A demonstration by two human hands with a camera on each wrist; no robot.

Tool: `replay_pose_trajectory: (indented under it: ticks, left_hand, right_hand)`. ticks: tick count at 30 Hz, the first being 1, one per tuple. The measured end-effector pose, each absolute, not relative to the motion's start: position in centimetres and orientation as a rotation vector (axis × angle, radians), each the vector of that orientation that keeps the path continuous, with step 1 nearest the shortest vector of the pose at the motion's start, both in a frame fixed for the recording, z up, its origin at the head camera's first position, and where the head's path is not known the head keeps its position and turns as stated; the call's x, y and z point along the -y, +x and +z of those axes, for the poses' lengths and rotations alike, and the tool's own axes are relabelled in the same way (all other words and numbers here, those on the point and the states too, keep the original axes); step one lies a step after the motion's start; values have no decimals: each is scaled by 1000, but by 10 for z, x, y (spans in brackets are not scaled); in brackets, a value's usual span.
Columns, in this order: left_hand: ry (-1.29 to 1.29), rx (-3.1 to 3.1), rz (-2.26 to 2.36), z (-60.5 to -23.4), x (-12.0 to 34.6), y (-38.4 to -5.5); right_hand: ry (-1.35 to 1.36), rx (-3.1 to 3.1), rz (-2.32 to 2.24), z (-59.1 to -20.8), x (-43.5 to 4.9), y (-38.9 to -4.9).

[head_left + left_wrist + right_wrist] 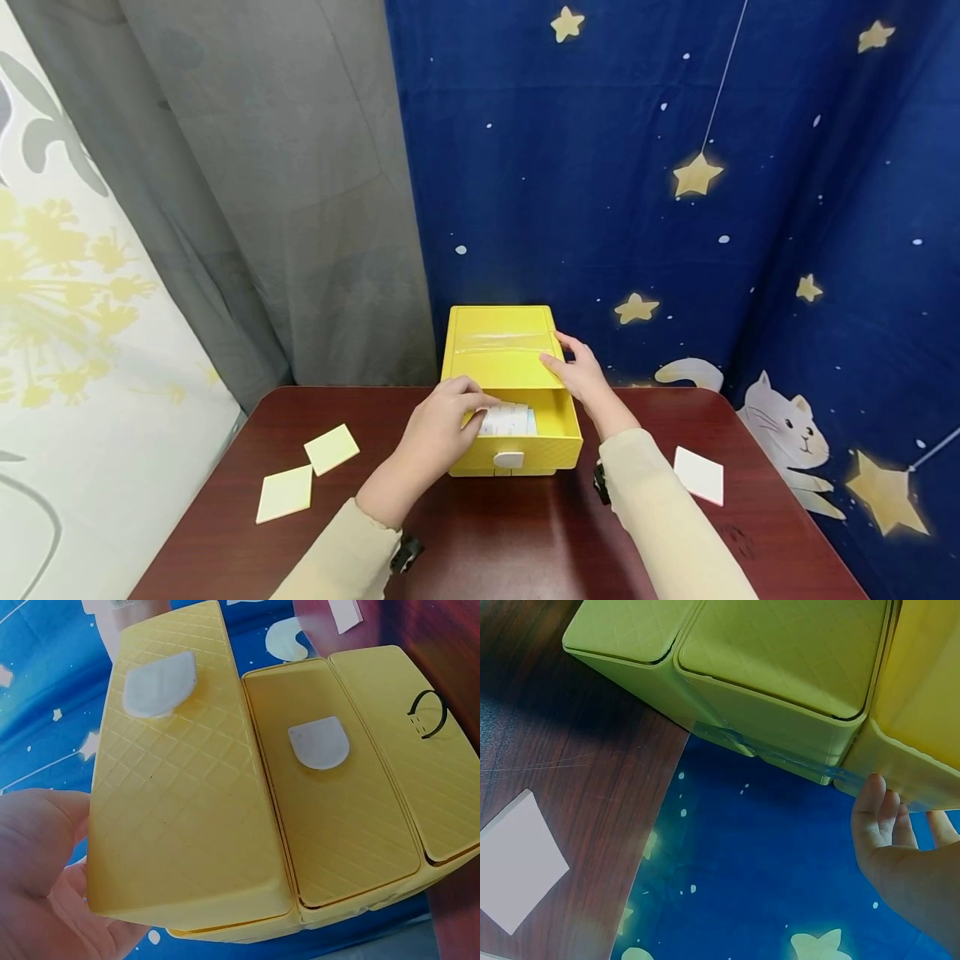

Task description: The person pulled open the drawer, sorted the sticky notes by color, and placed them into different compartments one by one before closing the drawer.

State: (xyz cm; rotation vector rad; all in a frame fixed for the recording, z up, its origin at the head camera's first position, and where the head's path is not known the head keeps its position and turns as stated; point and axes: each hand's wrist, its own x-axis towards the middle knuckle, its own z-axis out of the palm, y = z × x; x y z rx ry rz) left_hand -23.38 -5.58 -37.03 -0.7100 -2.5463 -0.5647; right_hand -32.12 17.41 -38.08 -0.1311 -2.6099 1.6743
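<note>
A yellow drawer cabinet [501,321] stands at the table's far side with its top drawer [555,433] pulled out. Printed white papers [510,419] lie inside that drawer. My left hand [442,417] reaches over the drawer's left wall, fingertips right at the papers' left end; I cannot tell whether it pinches them. In the left wrist view, the drawer front [180,787] hides part of its fingers. My right hand [581,375] rests on the cabinet's right edge, thumb on the top and fingers along the side, as the right wrist view shows.
Two pale yellow sticky-note pads [285,493] lie on the left of the dark red table [517,542]. A white pad [699,475] lies on the right. Below the pulled-out drawer are closed drawers [337,802]. A blue star-patterned curtain [525,167] hangs behind.
</note>
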Motion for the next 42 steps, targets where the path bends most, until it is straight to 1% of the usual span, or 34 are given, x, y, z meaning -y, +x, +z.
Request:
replay_pose_trajectory:
  ticks: [17, 31, 42]
  left_hand:
    - [-664, 2416, -679, -379, 64, -233]
    - [-535, 2272, -756, -387, 82, -237]
    - [-414, 2308, -841, -400, 98, -235]
  right_hand:
    - [-135, 2607, 1687, -382, -174, -321]
    - [-133, 2605, 1691, -382, -174, -322]
    - [-130, 2597, 1695, -383, -174, -322]
